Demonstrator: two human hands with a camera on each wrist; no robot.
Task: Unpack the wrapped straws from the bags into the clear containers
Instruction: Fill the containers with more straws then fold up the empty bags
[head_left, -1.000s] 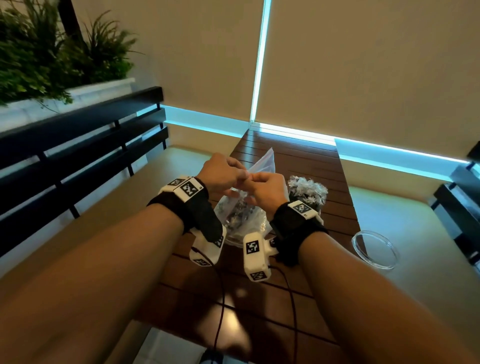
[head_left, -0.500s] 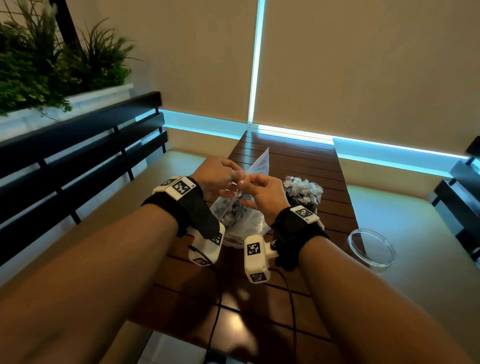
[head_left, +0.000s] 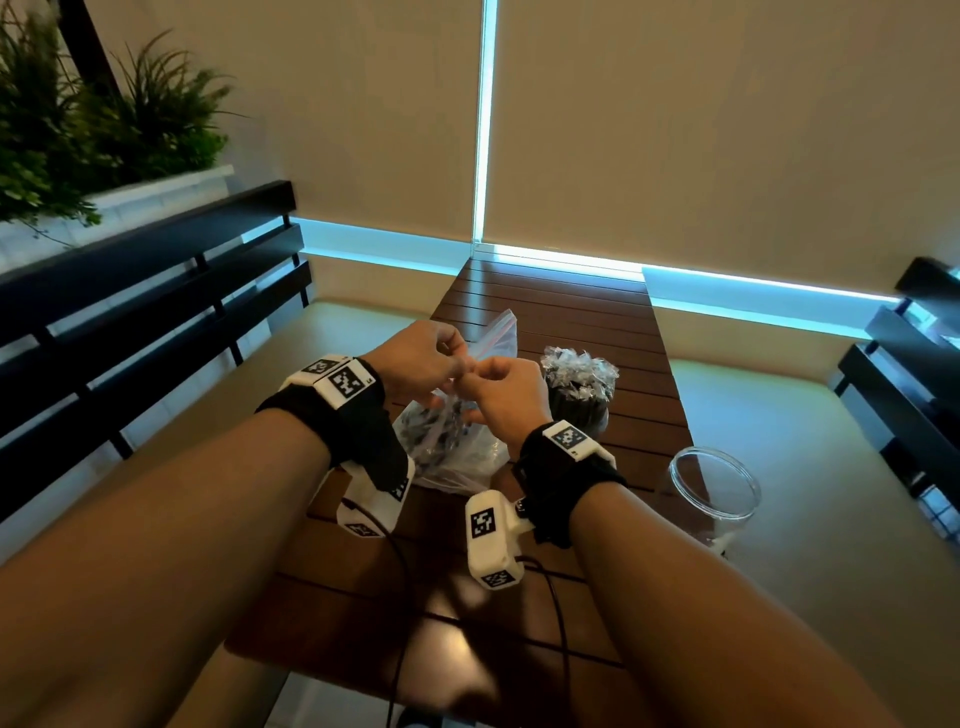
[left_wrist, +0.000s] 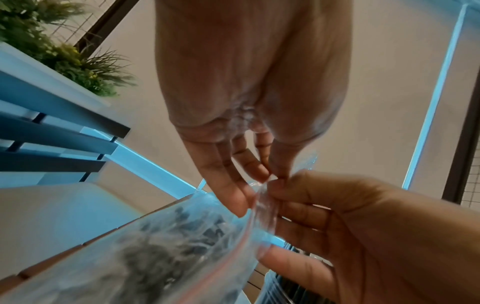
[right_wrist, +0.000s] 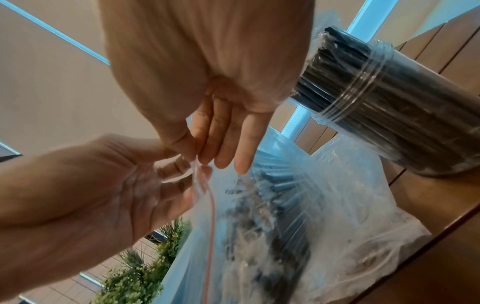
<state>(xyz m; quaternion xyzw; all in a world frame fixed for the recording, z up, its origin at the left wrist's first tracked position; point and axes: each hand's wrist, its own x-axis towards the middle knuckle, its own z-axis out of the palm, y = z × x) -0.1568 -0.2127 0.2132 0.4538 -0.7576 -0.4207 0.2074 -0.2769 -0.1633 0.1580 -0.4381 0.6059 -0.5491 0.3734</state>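
Observation:
A clear zip bag (head_left: 452, 447) with a red seal line, full of wrapped black straws, stands on the brown slatted table (head_left: 545, 312). Both hands meet at its top edge. My left hand (head_left: 457, 366) pinches the plastic by the seal between thumb and fingers (left_wrist: 259, 174). My right hand (head_left: 475, 376) pinches the same edge right beside it, thumb against curled fingers (right_wrist: 207, 158). A clear container (head_left: 579, 395) packed with wrapped black straws stands just right of the bag. An empty clear container (head_left: 714, 483) sits at the table's right edge.
Black slatted benches with pale cushions flank the table, one on the left (head_left: 156, 291) and one on the right (head_left: 904, 364). A planter with green plants (head_left: 104, 130) stands behind the left bench. Cables (head_left: 400, 623) trail from the wrist cameras over the near table.
Both hands have stayed at the bag's mouth, shifting their pinch a little on the top edge. The bag and both containers have kept their places.

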